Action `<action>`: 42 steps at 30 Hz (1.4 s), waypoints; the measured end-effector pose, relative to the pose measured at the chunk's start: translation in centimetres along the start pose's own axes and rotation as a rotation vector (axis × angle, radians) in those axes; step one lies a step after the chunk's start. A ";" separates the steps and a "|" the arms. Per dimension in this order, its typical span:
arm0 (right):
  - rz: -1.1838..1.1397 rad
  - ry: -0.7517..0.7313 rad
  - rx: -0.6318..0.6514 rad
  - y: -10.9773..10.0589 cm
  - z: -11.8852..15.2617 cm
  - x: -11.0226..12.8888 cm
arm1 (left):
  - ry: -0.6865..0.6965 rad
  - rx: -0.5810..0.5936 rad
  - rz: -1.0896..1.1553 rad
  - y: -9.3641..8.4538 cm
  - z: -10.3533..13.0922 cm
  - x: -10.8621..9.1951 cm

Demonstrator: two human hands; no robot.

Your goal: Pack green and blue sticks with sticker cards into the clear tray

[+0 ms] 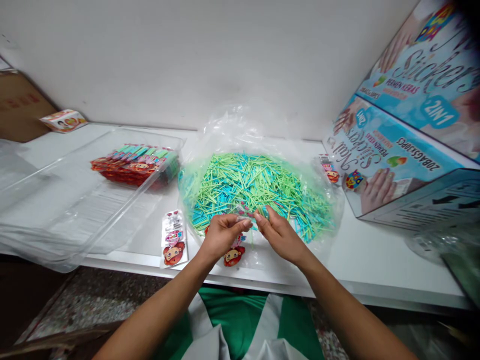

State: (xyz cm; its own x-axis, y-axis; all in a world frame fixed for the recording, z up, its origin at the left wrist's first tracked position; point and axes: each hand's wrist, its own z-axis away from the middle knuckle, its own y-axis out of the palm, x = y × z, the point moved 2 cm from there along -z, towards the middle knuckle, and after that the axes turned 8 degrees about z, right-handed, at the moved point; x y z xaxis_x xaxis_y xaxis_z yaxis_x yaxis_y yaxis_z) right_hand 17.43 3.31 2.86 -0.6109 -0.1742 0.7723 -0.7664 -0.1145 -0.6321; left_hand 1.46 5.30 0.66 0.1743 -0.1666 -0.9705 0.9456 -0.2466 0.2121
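Note:
In the head view my left hand [223, 234] pinches the edge of a small clear printed packet [244, 212]. Facing it, my right hand [278, 233] is closed with green and blue sticks [264, 211] between thumb and fingers, close to the packet's other end. Whether the sticks are inside the packet is too small to tell. Just beyond both hands, a heap of thin green and blue sticks [247, 180] fills a large open clear plastic bag [234, 122]. Under my left hand lie flat packets printed with a red-haired cartoon face [233, 256].
A stack of similar packets [173, 245] lies left of my hands. Farther left, a clear plastic tray [101, 232] holds filled packets [137, 165] in rows. Blue printed cartons [405, 150] stand at right, with another packet [330, 170] beside them. A small box [64, 121] sits back left.

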 end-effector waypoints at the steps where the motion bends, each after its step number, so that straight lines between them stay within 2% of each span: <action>1: 0.040 -0.023 0.019 -0.4 0.0 0.2 | -0.011 -0.013 -0.002 -0.1 0.0 0.0; 6: 0.276 -0.139 0.167 -2.7 0.1 1.2 | 0.028 -0.048 -0.033 -0.2 0.1 0.0; 11: 0.382 -0.186 0.346 -3.8 -0.1 1.8 | 0.188 -0.040 -0.376 -0.1 0.5 -0.5; 15: 0.460 -0.211 0.441 -4.0 -0.1 2.2 | 0.286 -0.020 -0.597 -0.1 0.7 -0.9; 21: 0.609 -0.220 0.517 -3.9 0.0 2.8 | 0.430 0.023 -0.729 -0.1 0.8 -0.9; 24: 0.679 -0.216 0.566 -3.5 0.1 2.6 | 0.514 0.086 -0.844 0.1 0.9 -0.8; 28: 0.740 -0.221 0.628 -2.9 0.1 1.8 | 0.592 0.203 -1.132 0.8 1.2 -1.0; 31: 0.805 -0.195 0.642 -2.6 0.0 1.5 | 0.550 0.276 -1.325 1.7 1.6 -1.1; 35: 0.808 -0.170 0.653 -2.2 -0.1 1.6 | 0.469 0.352 -1.387 2.9 2.3 -1.1; 39: 0.698 -0.146 0.646 -2.8 -0.3 1.8 | 0.397 0.405 -1.282 3.4 2.7 -1.0; 42: 0.495 -0.245 0.616 -4.1 -0.5 2.0 | 0.280 0.390 -1.006 3.2 2.6 -0.9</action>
State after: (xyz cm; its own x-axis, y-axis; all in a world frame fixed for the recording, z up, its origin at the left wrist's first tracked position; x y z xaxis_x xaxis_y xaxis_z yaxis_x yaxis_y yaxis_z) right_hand 19.25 3.92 7.07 -0.7339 -0.5453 0.4050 -0.1304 -0.4721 -0.8719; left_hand 3.61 2.22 2.45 -0.5208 0.4867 -0.7014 0.5480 -0.4393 -0.7118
